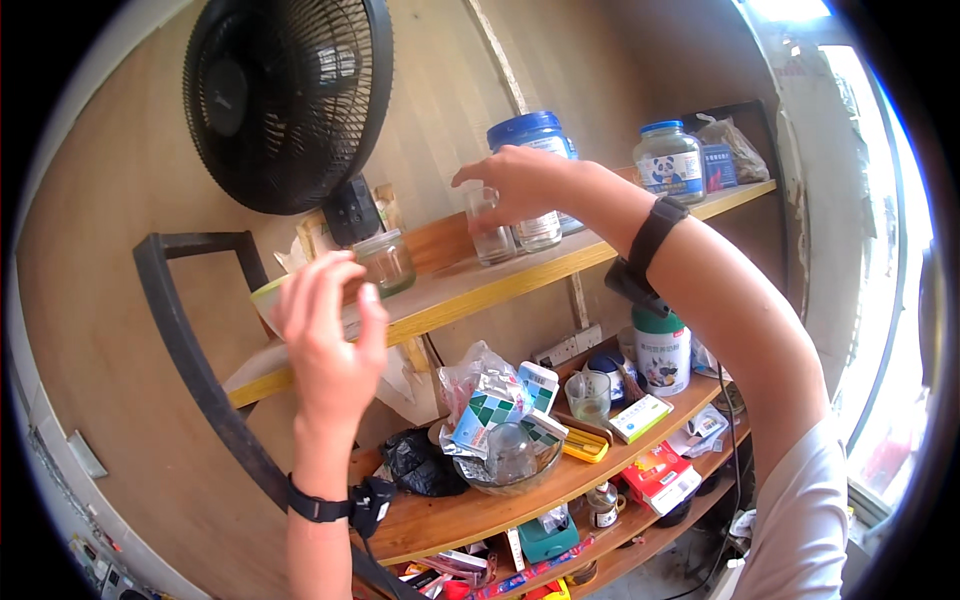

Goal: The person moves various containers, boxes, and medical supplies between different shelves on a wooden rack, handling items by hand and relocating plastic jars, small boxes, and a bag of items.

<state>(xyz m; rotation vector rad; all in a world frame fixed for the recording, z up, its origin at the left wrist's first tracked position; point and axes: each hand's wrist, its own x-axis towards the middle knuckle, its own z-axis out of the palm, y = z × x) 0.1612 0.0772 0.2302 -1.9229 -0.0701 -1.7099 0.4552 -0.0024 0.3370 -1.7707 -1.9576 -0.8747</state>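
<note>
My right hand (525, 185) reaches over the upper shelf, its fingers around the upper part of a clear drinking glass (492, 245). The base of this glass sits at or just above the shelf board. Beside it stands a clear jar (540, 232), and behind my hand rises a large tub with a blue lid (527, 127). My left hand (335, 325) is raised in front of the shelf's left end, fingers apart, holding nothing. Closest to it is a lidded glass jar (386, 264), which it appears not to touch.
A black fan (288, 100) stands behind the upper shelf (470, 300). To the right is a blue-lidded jar (670, 165). The shelf below carries a glass bowl (505, 478) piled with packets, a black bag (420, 465), a yellow case (583, 445) and a green-white canister (660, 350).
</note>
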